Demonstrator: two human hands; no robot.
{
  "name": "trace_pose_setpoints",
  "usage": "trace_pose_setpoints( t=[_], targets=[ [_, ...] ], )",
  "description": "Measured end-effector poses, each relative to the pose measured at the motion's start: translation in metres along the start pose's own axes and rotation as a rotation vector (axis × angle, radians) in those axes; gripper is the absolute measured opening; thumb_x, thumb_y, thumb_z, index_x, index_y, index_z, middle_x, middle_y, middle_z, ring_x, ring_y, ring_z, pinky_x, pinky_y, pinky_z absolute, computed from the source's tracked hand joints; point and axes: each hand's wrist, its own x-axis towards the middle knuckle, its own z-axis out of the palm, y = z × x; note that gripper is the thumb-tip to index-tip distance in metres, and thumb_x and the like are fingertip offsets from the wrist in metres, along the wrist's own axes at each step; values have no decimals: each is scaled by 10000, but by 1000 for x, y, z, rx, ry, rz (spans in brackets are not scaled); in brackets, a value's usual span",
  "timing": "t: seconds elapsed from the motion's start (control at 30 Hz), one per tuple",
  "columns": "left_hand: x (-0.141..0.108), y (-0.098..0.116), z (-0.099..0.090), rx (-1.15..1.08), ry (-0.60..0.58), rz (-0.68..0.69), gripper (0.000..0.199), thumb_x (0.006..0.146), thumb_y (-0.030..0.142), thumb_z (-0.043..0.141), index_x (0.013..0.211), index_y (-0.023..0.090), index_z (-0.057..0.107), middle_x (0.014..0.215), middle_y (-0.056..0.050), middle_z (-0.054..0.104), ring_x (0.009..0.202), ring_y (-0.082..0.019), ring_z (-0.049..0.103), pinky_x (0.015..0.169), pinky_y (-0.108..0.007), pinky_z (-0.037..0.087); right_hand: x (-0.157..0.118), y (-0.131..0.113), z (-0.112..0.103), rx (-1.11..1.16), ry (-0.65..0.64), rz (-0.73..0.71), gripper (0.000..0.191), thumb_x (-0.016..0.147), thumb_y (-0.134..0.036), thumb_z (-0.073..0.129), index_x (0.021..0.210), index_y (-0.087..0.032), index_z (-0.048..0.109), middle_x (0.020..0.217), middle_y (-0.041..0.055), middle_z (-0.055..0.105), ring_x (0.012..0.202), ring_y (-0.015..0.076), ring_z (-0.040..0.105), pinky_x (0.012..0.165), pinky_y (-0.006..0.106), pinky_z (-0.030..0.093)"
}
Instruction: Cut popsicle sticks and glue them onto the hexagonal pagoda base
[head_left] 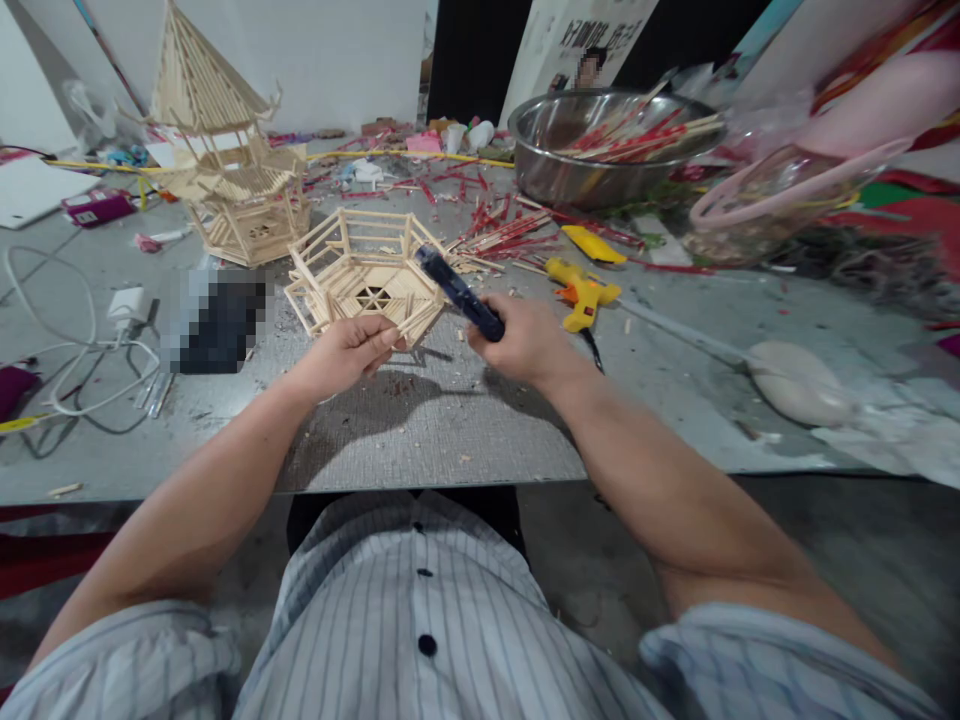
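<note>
My left hand (pixel 352 352) pinches thin wooden sticks (pixel 412 322) between thumb and fingers, at the near side of a six-sided stick frame (pixel 352 285). This frame has railings around its sides and a spoked opening in its floor. My right hand (pixel 525 338) is wrapped round a long dark blue hand tool (pixel 459 288), whose exact kind I cannot make out. The tool's far end points up and left, over the frame's right side. Whether it touches the sticks is unclear.
A stick pagoda (pixel 225 150) stands at the back left. Red sticks (pixel 502 230) lie scattered behind the frame, before a steel basin (pixel 540 175). To the right are a yellow glue gun (pixel 581 292) and a pink-rimmed container (pixel 757 215). Cables and a white charger (pixel 129 308) lie left.
</note>
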Motion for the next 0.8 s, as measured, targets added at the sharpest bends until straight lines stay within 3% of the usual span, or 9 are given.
trace_pose_setpoints(
  t=[0.23, 0.37, 0.6, 0.8],
  targets=[
    [0, 2, 0, 144, 53, 5, 306, 896, 385, 557, 689, 159, 552, 555, 19, 536, 502, -74, 462, 522, -200, 376, 6, 13, 5, 39, 146, 32, 550, 793, -324, 507, 1325, -182, 516, 1203, 128, 652, 1113, 332, 588, 911, 459, 459],
    [-1, 4, 2, 142, 124, -17, 280, 857, 404, 597, 728, 156, 571, 587, 1, 585, 519, -81, 498, 526, -198, 404, 9, 12, 4, 31, 180, 155, 579, 851, -400, 496, 1373, -151, 460, 1243, 168, 617, 1155, 357, 560, 926, 485, 452],
    [-2, 4, 6, 213, 181, 47, 237, 847, 360, 607, 745, 146, 612, 621, -11, 602, 561, -92, 530, 528, -195, 411, 16, 20, 4, -70, 63, 414, 790, 843, -579, 536, 1414, -57, 376, 1252, 267, 580, 1147, 406, 564, 915, 515, 445],
    [-3, 3, 8, 378, 94, 119, 293, 849, 416, 603, 736, 152, 663, 617, 1, 578, 568, -95, 492, 541, -208, 383, 19, 30, 13, -150, 45, 423, 761, 829, -616, 535, 1353, -71, 445, 1168, 270, 617, 1070, 401, 594, 851, 515, 460]
  ],
)
